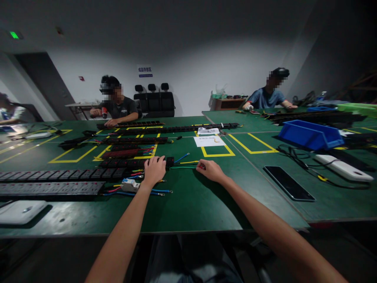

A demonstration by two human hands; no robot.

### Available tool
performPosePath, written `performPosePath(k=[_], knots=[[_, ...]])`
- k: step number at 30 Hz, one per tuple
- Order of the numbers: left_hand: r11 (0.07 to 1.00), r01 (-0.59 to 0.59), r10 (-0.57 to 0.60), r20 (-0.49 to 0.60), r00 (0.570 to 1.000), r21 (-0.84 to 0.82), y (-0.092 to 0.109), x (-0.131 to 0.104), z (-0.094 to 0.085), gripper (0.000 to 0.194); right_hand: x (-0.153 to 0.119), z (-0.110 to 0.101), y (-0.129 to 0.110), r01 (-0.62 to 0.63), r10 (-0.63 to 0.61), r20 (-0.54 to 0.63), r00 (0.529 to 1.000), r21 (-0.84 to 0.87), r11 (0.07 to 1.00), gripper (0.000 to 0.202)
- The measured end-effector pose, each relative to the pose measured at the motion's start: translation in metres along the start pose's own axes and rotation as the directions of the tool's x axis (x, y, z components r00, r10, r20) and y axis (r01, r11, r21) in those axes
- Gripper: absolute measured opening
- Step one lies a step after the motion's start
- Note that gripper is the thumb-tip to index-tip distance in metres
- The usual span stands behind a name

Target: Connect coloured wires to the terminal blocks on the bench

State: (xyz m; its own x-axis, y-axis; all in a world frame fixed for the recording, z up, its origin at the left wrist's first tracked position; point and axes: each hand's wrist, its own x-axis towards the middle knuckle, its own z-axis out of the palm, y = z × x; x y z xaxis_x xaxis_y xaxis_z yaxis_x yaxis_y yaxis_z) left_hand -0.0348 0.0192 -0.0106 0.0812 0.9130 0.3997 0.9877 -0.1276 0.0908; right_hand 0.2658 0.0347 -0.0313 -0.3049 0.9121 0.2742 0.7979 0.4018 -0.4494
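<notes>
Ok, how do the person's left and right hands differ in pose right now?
The left hand lies palm down over a black strip, while the right hand is at the end of a green wire. The left hand's fingers are spread apart; the right hand's are curled in together. Both hands are bare and over the green table.

The phone (288,183) looks pretty glossy, the blue bin (309,135) beyond it seems like smooth plastic, the tabletop (188,212) under it's kinda shiny, and a power strip (134,162) left of it looks plastic too.
</notes>
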Motion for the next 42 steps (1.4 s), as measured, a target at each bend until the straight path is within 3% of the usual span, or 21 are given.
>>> performPosePath(k=[42], knots=[[1.0,0.005,-0.005,-0.022,1.0,0.007,0.0006,-0.0006,0.0018,0.044,0.0002,-0.0017,-0.0012,-0.003,0.004,0.027,1.0,-0.04,0.999,0.011]])
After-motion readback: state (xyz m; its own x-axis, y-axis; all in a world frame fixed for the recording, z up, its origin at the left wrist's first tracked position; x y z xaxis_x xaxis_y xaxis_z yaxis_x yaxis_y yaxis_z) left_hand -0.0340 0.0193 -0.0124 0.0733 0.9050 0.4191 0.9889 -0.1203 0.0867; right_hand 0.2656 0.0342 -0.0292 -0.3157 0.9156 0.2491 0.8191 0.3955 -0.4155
